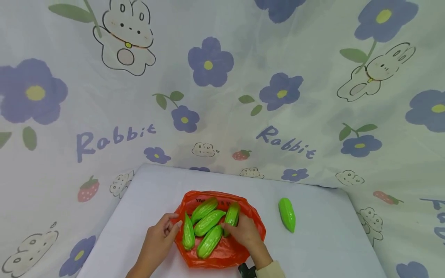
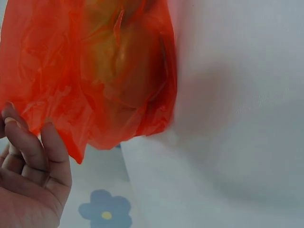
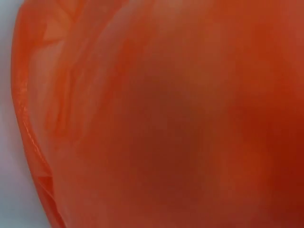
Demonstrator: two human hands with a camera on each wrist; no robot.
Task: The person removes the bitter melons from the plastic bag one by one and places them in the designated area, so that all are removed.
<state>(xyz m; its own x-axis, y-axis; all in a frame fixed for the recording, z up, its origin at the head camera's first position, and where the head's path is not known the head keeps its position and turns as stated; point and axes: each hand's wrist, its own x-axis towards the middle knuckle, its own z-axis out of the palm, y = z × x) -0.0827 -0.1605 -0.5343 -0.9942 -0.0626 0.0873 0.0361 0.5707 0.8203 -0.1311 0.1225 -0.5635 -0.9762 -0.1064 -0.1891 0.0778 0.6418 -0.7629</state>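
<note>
An opened red plastic bag (image 1: 222, 262) sits on the white table with several glossy, ridged green gourds (image 1: 208, 223) in it. At its left rim, my left hand (image 1: 160, 236) pinches the plastic with curled fingers. The left wrist view shows that hand (image 2: 35, 175) low at the left, fingertips against the bag (image 2: 47, 85). Inside the right part of the bag, my right hand (image 1: 248, 233) grips a green gourd (image 1: 233, 212), thumb on its near left side. Red plastic (image 3: 142, 118) fills most of the right wrist view, hiding the hand there.
One more green gourd (image 1: 287, 215) lies alone on the white table (image 1: 320, 239), right of the bag. A small dark object (image 1: 246, 271) shows beside the right wrist. Behind the table hangs a cloth (image 1: 222, 116) printed with flowers and rabbits.
</note>
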